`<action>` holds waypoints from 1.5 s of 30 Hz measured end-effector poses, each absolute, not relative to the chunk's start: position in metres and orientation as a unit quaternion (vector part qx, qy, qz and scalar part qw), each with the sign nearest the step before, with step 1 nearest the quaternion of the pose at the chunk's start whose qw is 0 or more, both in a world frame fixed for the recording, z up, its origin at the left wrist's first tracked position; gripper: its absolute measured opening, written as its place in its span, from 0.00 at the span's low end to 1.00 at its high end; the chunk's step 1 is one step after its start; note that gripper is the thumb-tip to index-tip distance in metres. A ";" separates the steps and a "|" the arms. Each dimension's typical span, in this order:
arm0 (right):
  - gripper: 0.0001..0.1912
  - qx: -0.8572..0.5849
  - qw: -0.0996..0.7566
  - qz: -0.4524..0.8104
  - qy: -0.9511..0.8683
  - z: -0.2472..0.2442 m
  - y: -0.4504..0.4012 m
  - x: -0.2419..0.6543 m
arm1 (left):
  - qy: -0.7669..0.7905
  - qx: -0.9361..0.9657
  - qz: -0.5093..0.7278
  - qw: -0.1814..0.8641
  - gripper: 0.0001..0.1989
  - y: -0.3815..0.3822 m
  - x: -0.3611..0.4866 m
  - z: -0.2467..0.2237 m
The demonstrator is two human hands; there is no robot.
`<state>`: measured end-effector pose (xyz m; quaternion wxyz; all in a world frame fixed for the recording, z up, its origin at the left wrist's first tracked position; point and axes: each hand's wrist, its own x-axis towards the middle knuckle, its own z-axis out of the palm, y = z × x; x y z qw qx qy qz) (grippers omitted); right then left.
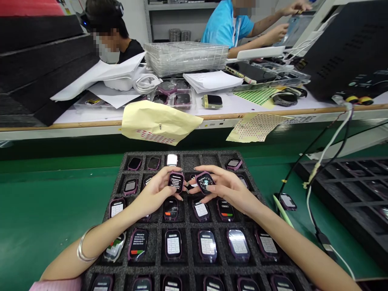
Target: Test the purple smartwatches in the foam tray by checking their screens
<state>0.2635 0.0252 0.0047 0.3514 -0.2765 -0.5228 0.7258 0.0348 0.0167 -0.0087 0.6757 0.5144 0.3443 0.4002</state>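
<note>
Above a black foam tray [188, 224] my two hands each hold a smartwatch body without a strap. My left hand [159, 186] is closed around a purple-edged smartwatch [176, 182] whose lit screen shows lines of white text, the thumb on its lower edge. In my right hand [226, 185] is a second smartwatch [205, 182] with a round dial on its display; the thumb touches the screen's right side. Beneath them, several more watches lie in the tray's compartments, many with lit screens, such as one watch [173, 244] showing a white grid.
Behind the tray runs a shelf edge [218, 119] with yellow sticker sheets [157, 121], papers [215, 81] and stacked clear plastic trays [186, 56]. Cables [315, 182] hang at the right beside another foam tray [351, 194]. Two people sit beyond the shelf.
</note>
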 end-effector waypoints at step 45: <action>0.15 -0.426 0.262 0.093 -0.861 -0.001 0.090 0.293 | 0.409 0.862 0.223 0.201 0.19 0.103 0.073 -0.026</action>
